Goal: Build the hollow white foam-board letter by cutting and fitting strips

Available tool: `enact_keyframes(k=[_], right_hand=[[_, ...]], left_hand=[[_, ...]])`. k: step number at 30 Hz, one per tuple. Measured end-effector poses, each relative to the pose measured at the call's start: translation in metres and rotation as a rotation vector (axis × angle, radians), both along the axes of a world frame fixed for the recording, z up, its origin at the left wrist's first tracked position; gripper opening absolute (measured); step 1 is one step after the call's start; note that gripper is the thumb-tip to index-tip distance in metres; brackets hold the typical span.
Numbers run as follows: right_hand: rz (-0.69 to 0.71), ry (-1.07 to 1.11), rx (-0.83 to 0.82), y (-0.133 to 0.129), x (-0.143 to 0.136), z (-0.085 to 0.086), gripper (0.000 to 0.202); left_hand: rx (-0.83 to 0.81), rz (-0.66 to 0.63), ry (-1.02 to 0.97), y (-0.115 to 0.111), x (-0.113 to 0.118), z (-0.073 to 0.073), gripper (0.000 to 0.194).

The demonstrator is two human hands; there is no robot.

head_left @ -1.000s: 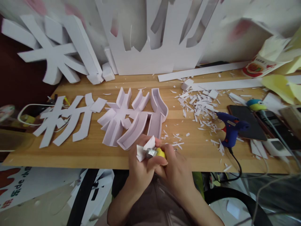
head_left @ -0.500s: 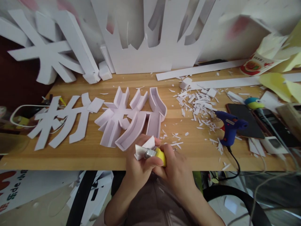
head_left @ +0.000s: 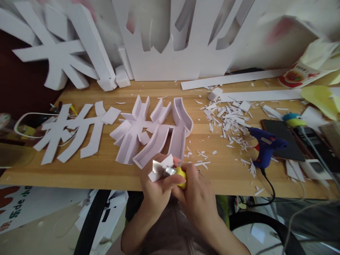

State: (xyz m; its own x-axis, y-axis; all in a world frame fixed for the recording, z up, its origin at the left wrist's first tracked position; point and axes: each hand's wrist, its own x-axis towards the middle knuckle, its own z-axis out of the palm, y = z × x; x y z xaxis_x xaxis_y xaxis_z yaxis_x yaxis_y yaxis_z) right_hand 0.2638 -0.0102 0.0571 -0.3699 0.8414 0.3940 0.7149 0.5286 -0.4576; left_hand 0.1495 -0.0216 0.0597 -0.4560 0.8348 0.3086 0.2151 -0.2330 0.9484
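Note:
My left hand [head_left: 155,191] is closed around a small white foam board piece [head_left: 168,161], just over the table's front edge. In my right hand [head_left: 199,193] is a yellow-handled craft knife [head_left: 181,177] with a broad metal blade, which lies across the white piece. My left thumb rests by the knife's metal collar. Beyond my hands lies an open-topped white foam character [head_left: 135,132] with raised side walls. A flat white cut-out character [head_left: 92,122] lies to its left.
White offcuts [head_left: 225,115] are heaped on the right. A blue glue gun [head_left: 265,145] stands there, its cord hanging over the edge, beside a dark phone-like slab [head_left: 281,141]. Large foam characters [head_left: 60,51] and a cut-out board [head_left: 164,65] lean at the back, near a paper cup [head_left: 300,72].
The knife blade has tilted slightly against the white piece, and that piece's lower end has shifted left. Both hands keep their grip. The whole view has shifted a little.

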Motion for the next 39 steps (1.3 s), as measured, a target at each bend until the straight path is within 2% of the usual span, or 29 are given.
enact_keyframes(k=[8, 19, 26, 35, 37, 39], right_hand=[[-0.036, 0.027, -0.026, -0.005, 0.001, 0.001, 0.041], [-0.088, -0.03, 0.061, -0.008, -0.001, -0.001, 0.045], [-0.108, -0.048, 0.085, -0.01, -0.001, -0.002, 0.044], [-0.121, -0.027, 0.091, -0.007, -0.003, -0.004, 0.042], [-0.112, -0.008, 0.072, -0.005, -0.001, -0.004, 0.041], [-0.094, 0.002, 0.049, -0.001, 0.003, -0.004, 0.04]], left_hand=[[-0.021, 0.025, -0.081, 0.0, 0.005, 0.002, 0.039], [-0.075, 0.092, -0.173, 0.001, 0.009, 0.002, 0.039], [-0.079, 0.117, -0.241, 0.004, 0.012, 0.003, 0.032], [-0.083, 0.183, -0.252, 0.008, 0.016, -0.001, 0.036], [-0.069, 0.136, -0.271, 0.008, 0.013, -0.001, 0.035], [-0.1, -0.003, -0.277, 0.007, 0.006, 0.001, 0.032]])
